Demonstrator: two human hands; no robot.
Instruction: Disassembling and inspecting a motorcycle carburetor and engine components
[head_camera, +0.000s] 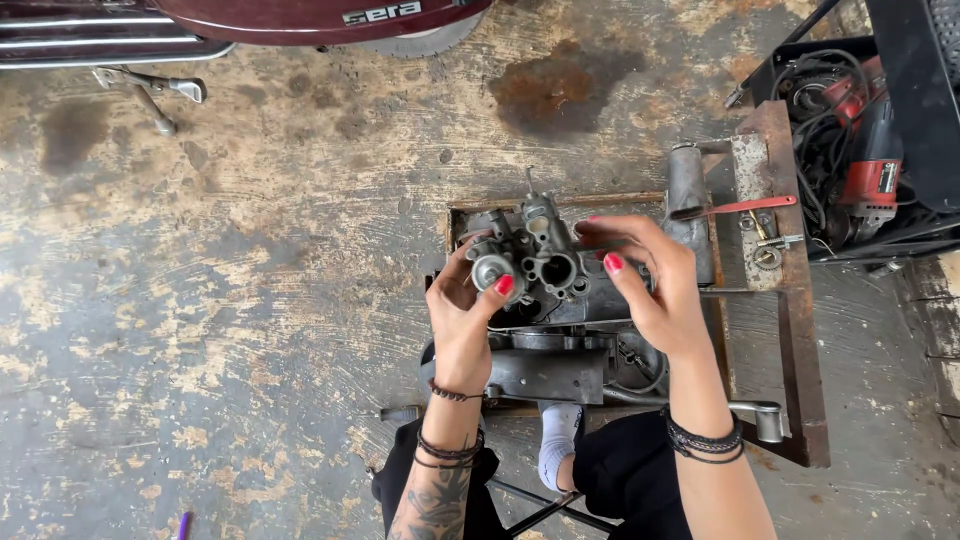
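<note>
From the head camera, a grey cast-metal carburettor (530, 258) with round bores and a small brass-coloured fitting is held up between both hands, just above a grimy grey metal engine block (560, 350) that sits on a rusty brown steel stand (800, 330). The left hand (462, 310) grasps the carburettor's left side, its thumb pressed on a round silver cap there. The right hand (655, 290) clasps the carburettor's right side, fingers curled over the top and thumb at the front edge.

To the right of the carburettor, on the stand, lie a dull grey metal cylinder (688, 195) and a red-handled flat tool (745, 206), with small metal fittings near them. Further right of the carburettor, a black crate (790, 60) holds a red power tool (875, 165) and tangled black cables. Up and left of the carburettor, well apart, stands a maroon scooter body (300, 18) with a chrome kickstand (150, 90) on the stained concrete floor (250, 300).
</note>
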